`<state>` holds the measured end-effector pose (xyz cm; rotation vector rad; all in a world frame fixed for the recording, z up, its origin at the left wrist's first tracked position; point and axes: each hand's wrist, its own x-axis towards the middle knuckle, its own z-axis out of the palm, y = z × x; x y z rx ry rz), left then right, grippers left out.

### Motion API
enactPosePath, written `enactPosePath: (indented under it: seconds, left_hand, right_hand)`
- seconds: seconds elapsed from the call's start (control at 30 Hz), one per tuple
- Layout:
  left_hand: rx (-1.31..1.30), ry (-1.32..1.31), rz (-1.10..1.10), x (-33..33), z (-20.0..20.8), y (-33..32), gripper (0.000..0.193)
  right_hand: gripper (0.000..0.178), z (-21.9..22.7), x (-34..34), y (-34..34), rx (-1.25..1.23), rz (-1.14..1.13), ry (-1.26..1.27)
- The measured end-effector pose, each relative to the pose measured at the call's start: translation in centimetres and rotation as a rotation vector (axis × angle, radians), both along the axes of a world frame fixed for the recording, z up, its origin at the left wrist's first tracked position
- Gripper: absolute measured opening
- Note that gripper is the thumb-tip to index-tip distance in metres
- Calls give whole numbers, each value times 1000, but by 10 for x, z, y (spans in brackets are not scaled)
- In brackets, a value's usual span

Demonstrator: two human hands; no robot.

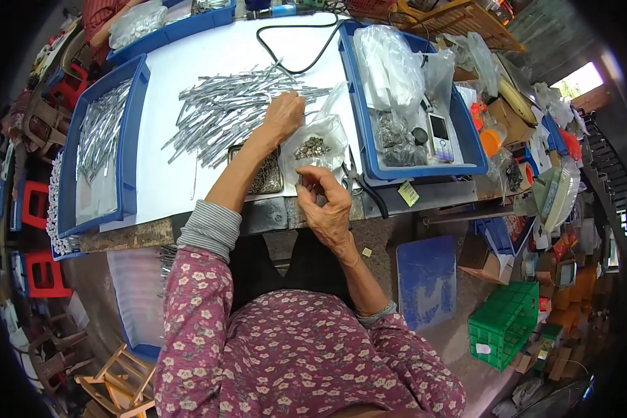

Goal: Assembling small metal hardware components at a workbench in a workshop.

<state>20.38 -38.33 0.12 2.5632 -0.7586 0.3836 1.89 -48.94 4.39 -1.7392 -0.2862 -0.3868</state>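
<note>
Looking down from the head camera, the single view shows both hands at the near edge of a white work surface [209,63].

The left hand [282,117] reaches forward, fingers curled together and resting at the near end of a loose heap of thin silver metal strips [223,108]. Whether it grips a strip cannot be told, since the fingertips are hidden behind the knuckles. The heap lies directly ahead of and to the left of this hand. Its strips run mostly on a diagonal from near-left to far-right, fanning out at both ends.

The right hand [327,202] sits nearer the body, at the table edge. Thumb and forefinger are pinched together on something too small to identify, held just below a clear plastic bag of small dull metal parts [313,146]. The bag lies between the two hands, touching the left hand's wrist side and just ahead of the right fingertips. Its mouth opens away from the person. The right hand is the nearer one to the bag's contents.

A shallow dark tray of small parts [266,177] lies under the left forearm. A blue plastic bin [366,125] stands just right of the bag, and another blue plastic bin holding more strips [129,139] stands at the left.
</note>
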Motion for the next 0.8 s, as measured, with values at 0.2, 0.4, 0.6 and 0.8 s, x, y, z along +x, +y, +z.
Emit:
enactPosePath:
  seconds: [0.2,0.4,0.6,0.8]
  left_hand:
    - [52,-13,-35,3,1,4,11]
    - [-23,-105,-255,8,-5,3,6]
    - [119,70,-261,-5,9,-1,14]
    - [18,162,-202,2,-2,0,9]
  right_hand:
    - [24,0,-1,-7,46,-40,82]
    - [24,-5,-6,-12,46,-36,106]
    - [23,-3,-15,-12,15,-74,150]
    - [22,-6,-18,-6,35,-40,150]
